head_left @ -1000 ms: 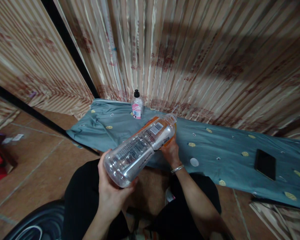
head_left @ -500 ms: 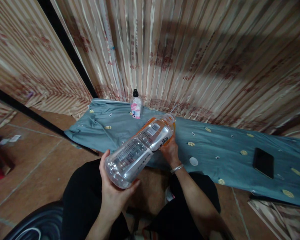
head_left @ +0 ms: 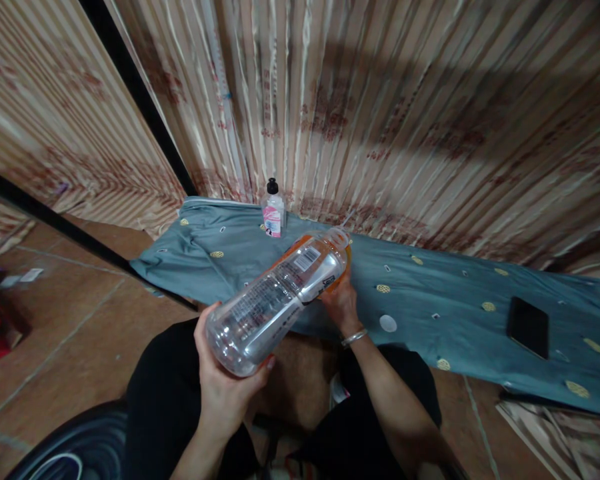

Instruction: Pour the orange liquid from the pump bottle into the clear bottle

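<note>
Head view: I look forward and down on a person's two bare hands holding one large clear plastic bottle (head_left: 260,313) above the near edge of a low, cloth-draped surface. The bottle lies aslant, base toward me at lower left, neck pointing away at upper right. Its see-through body shows rows of small dark print, a white barcode patch near the shoulder and orange along the far side of the upper half; highlights streak the plastic. I cannot read the small print.

The left hand (head_left: 225,380) cups the base, fingers spread around the left side and thumb on the right. The right hand (head_left: 341,303), below a silver bracelet (head_left: 354,337), holds the upper half from beneath; its fingertips are hidden behind the bottle, so I cannot tell how they are set.

The blue-green cloth (head_left: 420,300), printed with yellow motifs, runs from left of the bottle off to the right. Just beyond the bottle, near the back edge, stands a small black-capped bottle (head_left: 273,217) with a pink label. A pale round disc (head_left: 388,323) lies near the right wrist; well apart, a dark phone (head_left: 529,327) lies flat farther right. A striped curtain (head_left: 300,100) bounds the back, a slanting black pole (head_left: 140,93) the left. Below the hands, black-clad knees (head_left: 163,393) flank a narrow gap down to the floor.
</note>
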### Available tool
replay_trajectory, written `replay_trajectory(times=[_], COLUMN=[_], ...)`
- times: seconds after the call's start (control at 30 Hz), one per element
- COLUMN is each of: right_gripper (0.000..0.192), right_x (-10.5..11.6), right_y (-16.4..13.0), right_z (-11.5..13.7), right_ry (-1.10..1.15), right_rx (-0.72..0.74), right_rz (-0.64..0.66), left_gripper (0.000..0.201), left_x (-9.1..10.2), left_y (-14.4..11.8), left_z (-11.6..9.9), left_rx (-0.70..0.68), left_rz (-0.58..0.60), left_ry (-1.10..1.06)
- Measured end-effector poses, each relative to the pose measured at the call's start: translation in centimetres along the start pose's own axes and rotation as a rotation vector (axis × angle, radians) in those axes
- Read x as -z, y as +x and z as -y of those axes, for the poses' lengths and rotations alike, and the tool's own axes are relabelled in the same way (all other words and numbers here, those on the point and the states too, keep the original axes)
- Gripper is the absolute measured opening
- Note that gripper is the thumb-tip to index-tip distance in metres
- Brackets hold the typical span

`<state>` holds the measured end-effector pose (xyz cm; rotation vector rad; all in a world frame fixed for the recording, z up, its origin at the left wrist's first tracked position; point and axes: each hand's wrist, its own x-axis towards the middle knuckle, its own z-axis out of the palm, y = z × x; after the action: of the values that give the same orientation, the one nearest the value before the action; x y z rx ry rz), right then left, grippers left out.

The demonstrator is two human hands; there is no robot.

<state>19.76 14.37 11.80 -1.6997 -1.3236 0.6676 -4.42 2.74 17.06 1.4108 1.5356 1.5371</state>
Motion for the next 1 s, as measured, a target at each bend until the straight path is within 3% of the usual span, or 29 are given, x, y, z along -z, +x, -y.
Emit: replay_trajectory(times=[0.3,0.53,0.7,1.0], right_gripper=[0.106,0.105,0.110,0.105], right_x=[0.1,-0.3,-0.2,-0.4], right_y=[-0.1,0.1,0.1,0.1], right_z=[0.3,-0.8,-0.6,-1.1], right_ry=[-0.013,-0.022,-0.022,-0.053], right_rx=[0.001,0.021,0.016,0.033], right_rz=[0.017,-0.006,-0.015,-0.027], left_gripper=[0.105,0.103,0.103,0.104], left_x=[0.0,-0.7,0.0,-0.1], left_y=[0.4,0.4,0.5,0.3], left_z=[0.1,-0.5,0.0,-0.8], left_rx=[-0.009,-0.025,-0.063,-0.048], left_rz=[-0.014,-0.108,0.002,-0.038], left_ry=[-0.011,-0.019,0.018,0.023])
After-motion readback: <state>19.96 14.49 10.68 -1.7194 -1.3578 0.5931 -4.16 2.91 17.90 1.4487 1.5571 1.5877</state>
